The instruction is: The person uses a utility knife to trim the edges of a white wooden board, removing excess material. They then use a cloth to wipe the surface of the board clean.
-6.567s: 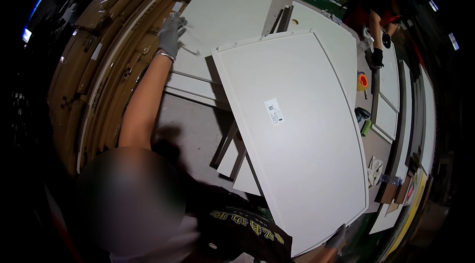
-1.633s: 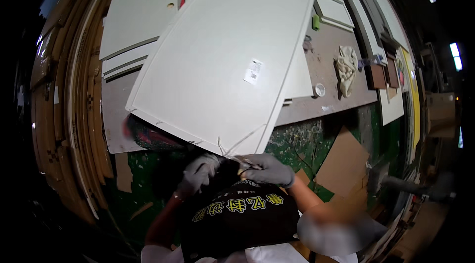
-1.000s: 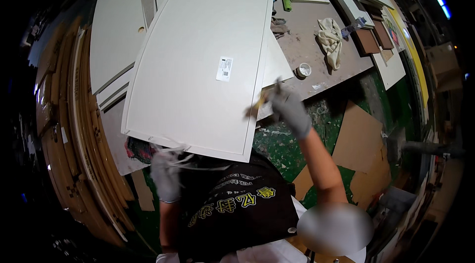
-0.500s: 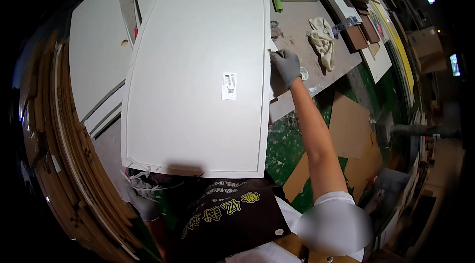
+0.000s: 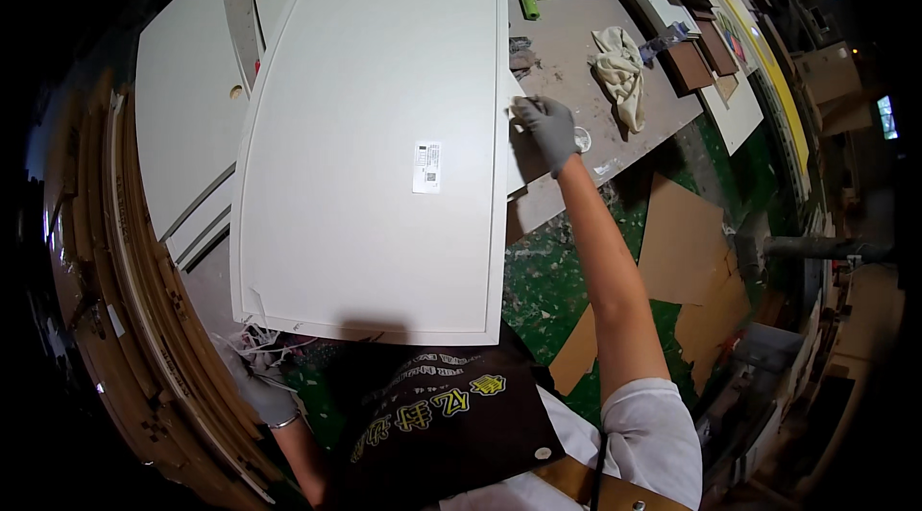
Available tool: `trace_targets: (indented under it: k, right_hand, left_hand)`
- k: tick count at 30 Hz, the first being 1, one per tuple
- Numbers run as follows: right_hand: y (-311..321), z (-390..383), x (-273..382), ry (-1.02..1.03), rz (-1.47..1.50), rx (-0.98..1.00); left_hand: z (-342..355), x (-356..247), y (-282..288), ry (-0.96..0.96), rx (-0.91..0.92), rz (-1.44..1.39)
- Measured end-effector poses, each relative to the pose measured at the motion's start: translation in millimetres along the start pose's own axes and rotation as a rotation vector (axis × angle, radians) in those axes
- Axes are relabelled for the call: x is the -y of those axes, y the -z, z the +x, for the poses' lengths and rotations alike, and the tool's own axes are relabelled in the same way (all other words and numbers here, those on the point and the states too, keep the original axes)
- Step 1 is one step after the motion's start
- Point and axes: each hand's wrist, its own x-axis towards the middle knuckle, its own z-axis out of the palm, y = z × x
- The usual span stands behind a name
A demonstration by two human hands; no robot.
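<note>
A large white panel (image 5: 375, 127) with a raised border and a printed label (image 5: 427, 167) lies in front of me. Beside its right edge is my right hand (image 5: 547, 132) in a grey glove, thumb and fingers pinched together. A tiny pale bit shows at the fingertips, too small to name. My left hand (image 5: 264, 394), gloved as well, is low at the panel's near left corner. Its fingers are closed around a loose tangle of thin white strips (image 5: 261, 338), partly hidden by them.
More white panels (image 5: 187, 98) lie to the left, beside stacked brown boards (image 5: 115, 290). On the worktable (image 5: 567, 69) at right are a crumpled cloth (image 5: 619, 79), a green roll (image 5: 529, 4) and a clear bottle (image 5: 665, 42). Cardboard (image 5: 680, 237) covers part of the green floor.
The panel appears slightly further left in view. My right hand has come away from its edge, leaving a small gap. My left hand has shifted left and a little up with the strips.
</note>
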Motion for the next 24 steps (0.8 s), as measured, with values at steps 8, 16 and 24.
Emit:
trace_targets:
  k: [8,16,24]
  right_hand:
    - [-9.3,20.1,27.2,0.164,-0.607,0.030]
    - [-4.1,37.2,11.3,0.048,-0.273,0.121]
    - [4.3,52.6,-21.3,0.106,-0.025,-0.100]
  left_hand:
    - [-20.8,11.5,3.8,-0.125,0.201,0.354]
    - [-25.4,22.6,1.3,-0.123,0.297,0.332]
    - [-10.7,32.0,12.6,-0.246,0.284,0.421]
